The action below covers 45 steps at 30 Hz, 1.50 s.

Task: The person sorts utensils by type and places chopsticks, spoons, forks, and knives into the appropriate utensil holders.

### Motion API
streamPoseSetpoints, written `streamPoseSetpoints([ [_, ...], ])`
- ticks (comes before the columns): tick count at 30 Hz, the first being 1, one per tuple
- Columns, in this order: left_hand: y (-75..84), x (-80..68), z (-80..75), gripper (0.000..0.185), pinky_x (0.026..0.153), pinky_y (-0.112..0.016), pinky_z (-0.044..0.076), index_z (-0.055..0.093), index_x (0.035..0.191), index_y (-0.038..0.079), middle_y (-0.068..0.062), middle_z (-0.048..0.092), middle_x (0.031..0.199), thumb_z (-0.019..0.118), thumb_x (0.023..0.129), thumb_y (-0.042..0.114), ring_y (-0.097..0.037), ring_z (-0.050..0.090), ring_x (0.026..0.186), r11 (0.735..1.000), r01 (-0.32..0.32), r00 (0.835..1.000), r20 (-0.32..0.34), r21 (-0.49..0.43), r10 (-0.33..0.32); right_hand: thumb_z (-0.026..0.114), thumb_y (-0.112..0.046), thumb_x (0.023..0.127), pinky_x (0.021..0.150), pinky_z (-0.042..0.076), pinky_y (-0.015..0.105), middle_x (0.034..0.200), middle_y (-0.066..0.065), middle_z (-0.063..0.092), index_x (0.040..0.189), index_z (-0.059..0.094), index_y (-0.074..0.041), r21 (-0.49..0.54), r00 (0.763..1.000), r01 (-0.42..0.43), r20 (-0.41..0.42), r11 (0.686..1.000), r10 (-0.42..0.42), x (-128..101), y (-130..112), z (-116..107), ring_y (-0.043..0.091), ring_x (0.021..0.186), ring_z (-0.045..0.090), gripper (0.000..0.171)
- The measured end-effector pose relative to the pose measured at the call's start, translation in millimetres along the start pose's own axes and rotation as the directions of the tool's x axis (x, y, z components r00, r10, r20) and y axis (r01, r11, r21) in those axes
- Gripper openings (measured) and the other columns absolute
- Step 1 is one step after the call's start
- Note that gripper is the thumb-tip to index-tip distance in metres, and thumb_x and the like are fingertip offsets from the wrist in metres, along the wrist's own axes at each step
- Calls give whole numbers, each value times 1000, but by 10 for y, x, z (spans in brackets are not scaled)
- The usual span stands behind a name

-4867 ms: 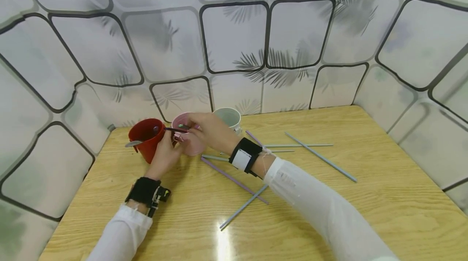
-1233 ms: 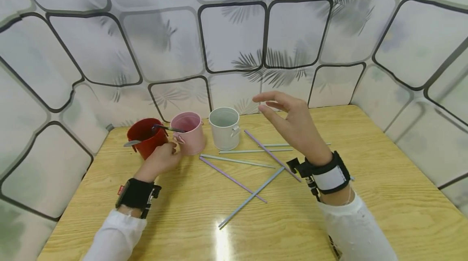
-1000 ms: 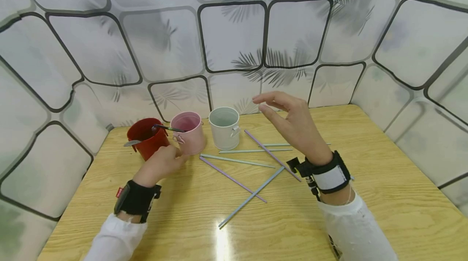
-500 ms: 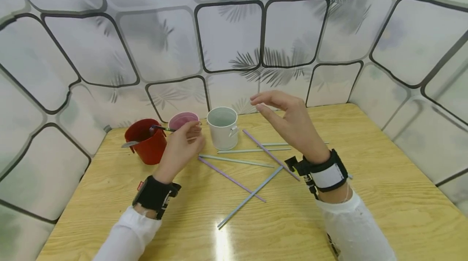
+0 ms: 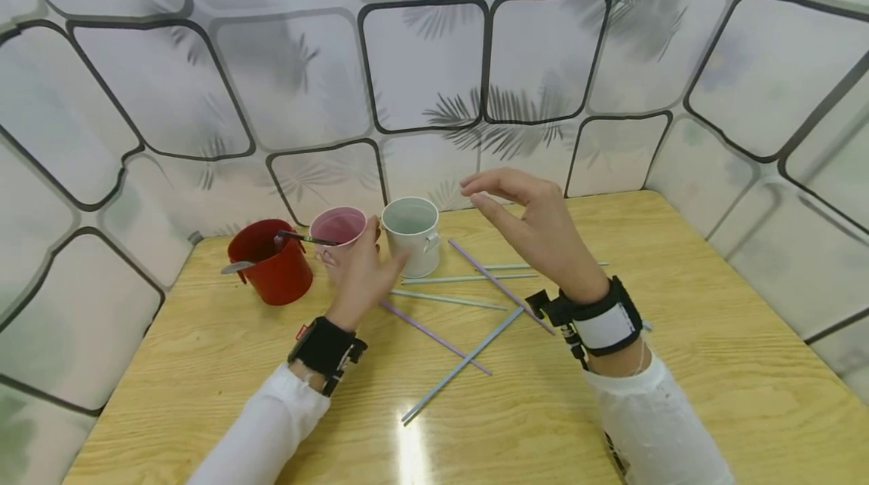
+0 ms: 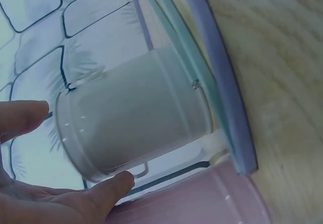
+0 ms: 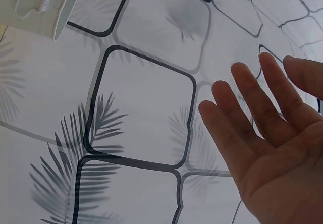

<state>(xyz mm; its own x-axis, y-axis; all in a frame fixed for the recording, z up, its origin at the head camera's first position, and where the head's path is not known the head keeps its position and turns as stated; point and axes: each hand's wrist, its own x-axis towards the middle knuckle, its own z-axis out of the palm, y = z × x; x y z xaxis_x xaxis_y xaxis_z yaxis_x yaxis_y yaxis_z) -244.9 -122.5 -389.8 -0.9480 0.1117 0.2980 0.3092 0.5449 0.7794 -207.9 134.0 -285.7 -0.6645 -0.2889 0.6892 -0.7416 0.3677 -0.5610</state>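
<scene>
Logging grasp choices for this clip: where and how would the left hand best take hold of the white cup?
Probably round the side wall of the white cup, from its left, where the left hand already reaches with open fingers. The cup stands upright and is plainly cylindrical; its small handle faces right, toward the straws, and the pink cup stands close on the left, so room there looks tight.

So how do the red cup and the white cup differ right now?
The red cup stands at the left end of the row with a spoon resting in it; the white cup stands at the right end and looks empty. The left hand reaches toward the white cup, away from the red cup. Both stand upright on the table.
</scene>
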Motion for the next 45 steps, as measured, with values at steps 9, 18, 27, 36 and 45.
streamPoseSetpoints([
  [9, -119, 124, 143, 82, 110, -54, 45, 32, 155, -6, -29, 49, 149, 78, 92, 19, -44, 49, 138, 1000, -2, 1000, -29, -26, 1, 67, -8, 101, 101, 54, 41, 120, 1, 74, 113, 77, -10, 5, 1000, 4, 10, 1000, -4, -15, 8, 29, 14, 114, 67, 15],
  [18, -146, 133, 216, 79, 107, -57, 46, 36, 153, -5, -30, 55, 143, 79, 92, 22, -46, 55, 131, 1000, 14, 998, -55, 10, -14, 67, -9, 101, 100, 54, 41, 120, 1, 74, 113, 77, -10, -1, 1000, 8, 9, 1000, -8, -14, -8, 34, 14, 114, 67, 16],
  [27, -198, 136, 275, 79, 111, -56, 43, 34, 152, -5, -31, 53, 145, 78, 92, 19, -45, 53, 133, 1000, 25, 998, -59, -19, -26, 67, -9, 101, 98, 55, 48, 119, 2, 74, 113, 77, -10, -12, 1000, 1, 12, 1000, -1, -20, -1, 43, 15, 113, 68, 16],
  [36, -238, 184, 251, 75, 109, -55, 46, 35, 151, -4, -31, 52, 146, 78, 93, 16, -46, 54, 133, 999, 25, 999, -28, -36, -26, 68, -7, 100, 99, 55, 41, 119, 2, 74, 114, 77, -10, -18, 1000, 4, 14, 1000, -4, -19, 2, 42, 16, 113, 68, 17],
  [45, -283, 216, 229, 79, 110, -54, 45, 30, 156, -3, -31, 48, 150, 77, 93, 10, -47, 52, 135, 995, -7, 1000, -2, -101, 7, 67, -8, 100, 99, 55, 45, 120, 3, 74, 114, 77, -10, -15, 1000, -1, 18, 1000, 1, -21, -1, 38, 16, 114, 68, 17],
])
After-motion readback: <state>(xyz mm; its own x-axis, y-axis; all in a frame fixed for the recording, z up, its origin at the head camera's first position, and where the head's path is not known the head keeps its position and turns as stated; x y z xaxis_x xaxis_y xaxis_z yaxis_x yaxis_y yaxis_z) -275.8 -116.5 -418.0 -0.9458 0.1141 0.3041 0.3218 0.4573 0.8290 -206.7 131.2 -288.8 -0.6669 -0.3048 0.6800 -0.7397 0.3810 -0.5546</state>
